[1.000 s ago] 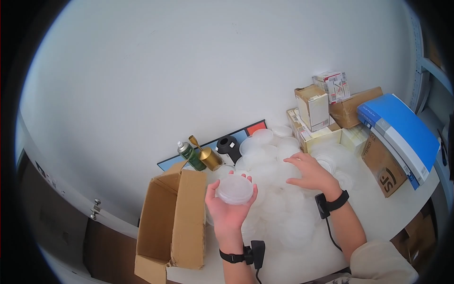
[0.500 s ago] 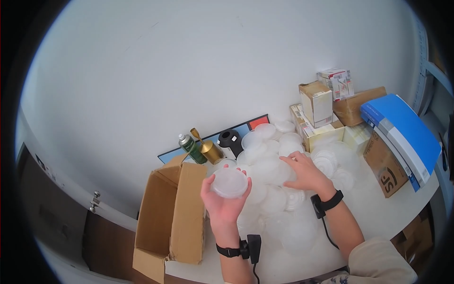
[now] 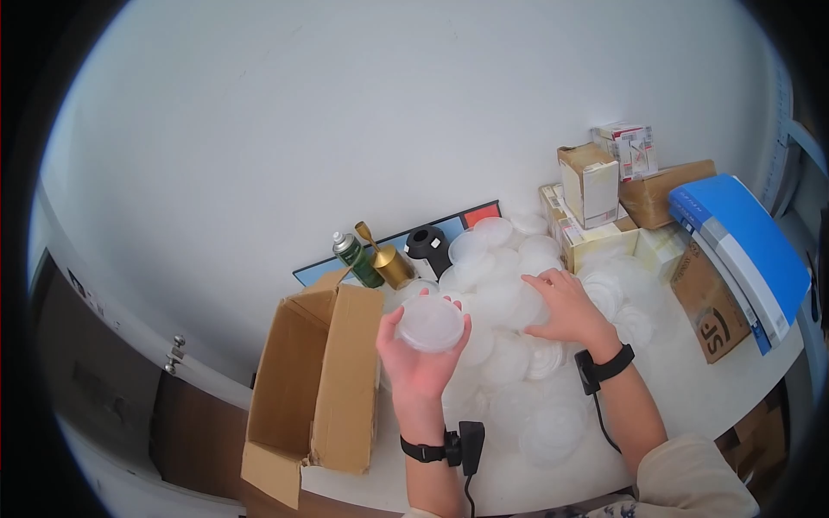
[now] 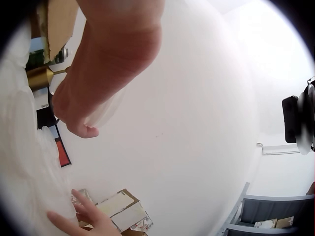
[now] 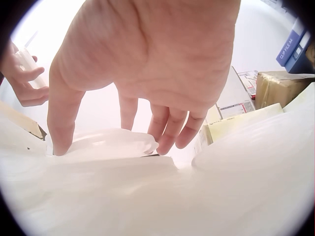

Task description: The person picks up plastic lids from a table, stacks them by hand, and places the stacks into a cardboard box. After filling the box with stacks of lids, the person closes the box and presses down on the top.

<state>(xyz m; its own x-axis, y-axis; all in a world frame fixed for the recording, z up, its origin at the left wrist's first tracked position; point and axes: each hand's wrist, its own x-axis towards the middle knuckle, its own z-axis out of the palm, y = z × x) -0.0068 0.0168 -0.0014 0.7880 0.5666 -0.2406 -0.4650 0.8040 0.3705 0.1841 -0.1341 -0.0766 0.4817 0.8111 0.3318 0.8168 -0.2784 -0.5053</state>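
Observation:
My left hand (image 3: 420,363) holds up a small stack of round translucent plastic lids (image 3: 431,323), palm upward, with thumb and fingers curled round the rim. In the left wrist view the forearm and hand hide most of that stack. Over the big pile of similar lids (image 3: 509,358), my right hand (image 3: 566,309) reaches down with thumb and fingers spread. In the right wrist view, its thumb and fingertips stand at opposite sides of a lid (image 5: 106,142) on top of the pile.
An open cardboard box (image 3: 345,380) stands left of the lids. Behind them are a green spray can (image 3: 357,261), a gold pot-like object (image 3: 393,268) and a black device (image 3: 427,250). Small boxes (image 3: 590,186) and blue file folders (image 3: 743,237) sit at the right.
The right hand's thumb and fingers have spread somewhat wider over the pile. The left hand keeps its lids, shifting only slightly. The head view has moved a little.

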